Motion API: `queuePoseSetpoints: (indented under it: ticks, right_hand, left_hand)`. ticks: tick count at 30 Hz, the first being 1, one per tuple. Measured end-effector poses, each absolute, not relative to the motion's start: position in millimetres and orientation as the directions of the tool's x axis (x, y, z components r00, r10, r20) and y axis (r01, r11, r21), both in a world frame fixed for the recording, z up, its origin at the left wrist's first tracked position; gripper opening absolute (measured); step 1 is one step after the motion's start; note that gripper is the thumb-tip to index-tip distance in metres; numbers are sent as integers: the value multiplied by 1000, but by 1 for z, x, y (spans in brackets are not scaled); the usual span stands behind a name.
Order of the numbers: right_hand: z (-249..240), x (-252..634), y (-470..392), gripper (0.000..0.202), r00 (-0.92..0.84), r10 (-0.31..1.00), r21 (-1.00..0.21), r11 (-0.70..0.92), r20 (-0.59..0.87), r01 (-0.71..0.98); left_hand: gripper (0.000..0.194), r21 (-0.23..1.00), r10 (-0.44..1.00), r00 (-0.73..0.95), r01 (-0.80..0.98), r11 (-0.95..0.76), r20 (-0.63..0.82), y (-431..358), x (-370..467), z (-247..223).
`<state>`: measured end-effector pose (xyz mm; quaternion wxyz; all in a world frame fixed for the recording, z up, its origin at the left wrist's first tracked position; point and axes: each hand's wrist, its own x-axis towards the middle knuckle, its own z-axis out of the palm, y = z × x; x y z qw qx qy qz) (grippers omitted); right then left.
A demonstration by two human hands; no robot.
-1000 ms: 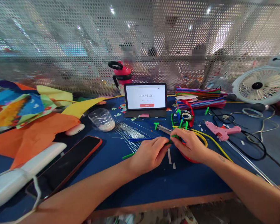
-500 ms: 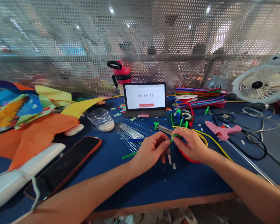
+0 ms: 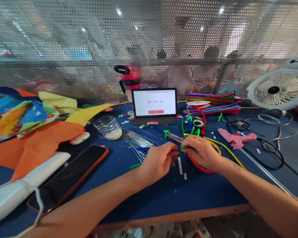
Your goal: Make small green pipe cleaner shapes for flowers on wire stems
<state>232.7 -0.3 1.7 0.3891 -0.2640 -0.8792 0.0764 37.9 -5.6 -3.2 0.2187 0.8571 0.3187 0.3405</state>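
Between my two hands, just above the table, is a short green pipe cleaner (image 3: 183, 148). The fingertips of my left hand (image 3: 159, 161) pinch one end of it. Thumb and forefinger of my right hand (image 3: 202, 152) grip the other end, and my fingers hide most of its shape. Scissors (image 3: 175, 137) lie beyond my hands, their handles partly covered by my right hand. A small bent green piece (image 3: 166, 133) rests by the blade tip. Red handles or a red loop (image 3: 201, 168) show under my right hand. Another green pipe cleaner (image 3: 135, 165) lies left of my left hand.
Thin metal wires (image 3: 136, 142) fan out beside a clear cup (image 3: 108, 128). A tablet (image 3: 154, 103) showing a timer stands at the back. Pipe cleaner bundles (image 3: 213, 102), a pink glue gun (image 3: 237, 138) and a fan (image 3: 275, 89) are right; a phone (image 3: 72, 177) and orange felt (image 3: 44, 142) are left.
My left hand has turned, its fingers curling inward closer to my right fingertips. The green pipe cleaner now lies more level between them. The paper strip below is more exposed.
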Motion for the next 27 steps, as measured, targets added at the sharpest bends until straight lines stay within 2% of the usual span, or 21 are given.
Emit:
queuePoseSetpoints:
  ticks: [2,3,6,7,8,9,10,12,13,15,17,19,21,23,25,27]
  right_hand:
    - [5,238,0,14,-622,379,-173,914,685,366]
    - [8,242,-1,15,-671,295,-62,935,680,349]
    - [16,251,-3,15,-805,104,273,909,584,315]
    - [17,254,-3,14,-823,74,333,891,563,308]
    - [18,255,-2,13,-822,72,343,886,564,313]
    - [17,255,-2,11,-793,107,297,890,600,345]
    - [15,254,-1,14,-744,184,192,901,643,389]
    - [11,249,1,33,-628,424,-141,882,653,449]
    - [9,246,0,39,-588,540,-319,838,603,443]
    - [5,239,-2,44,-568,686,-588,711,455,386]
    - [3,234,-5,40,-571,736,-716,612,363,335]
    - [2,230,-8,32,-546,763,-765,567,346,307]
    - [2,229,-10,26,-528,771,-782,555,356,284]
    - [2,229,-10,21,-515,768,-777,568,381,273]
    - [2,229,-10,16,-515,751,-737,608,414,294]
    - [2,228,-9,14,-525,722,-676,660,451,327]
  left_hand:
    - [13,866,800,564,278,-415,203,-10,42,3]
    - [15,945,810,580,210,-252,87,-11,44,6]
    - [27,989,731,667,85,118,-145,-13,48,11]
    - [29,984,710,683,75,164,-170,-13,48,11]
    - [29,985,713,682,70,160,-164,-12,48,10]
    - [28,992,739,662,74,102,-125,-12,47,10]
    - [25,995,778,626,96,-8,-54,-12,46,8]
    - [18,916,820,544,211,-340,179,-12,43,6]
    - [14,804,791,523,294,-517,317,-12,41,4]
    - [10,464,633,545,431,-774,550,-11,38,1]
    - [10,147,449,603,482,-864,659,-10,36,-2]
    - [10,-6,358,634,497,-868,686,-9,36,-5]
    - [9,2,370,620,511,-859,692,-8,35,-5]
    - [8,101,441,582,523,-846,683,-7,35,-4]
    - [9,254,544,547,516,-818,636,-8,36,-1]
    - [11,471,672,522,480,-740,524,-10,38,4]
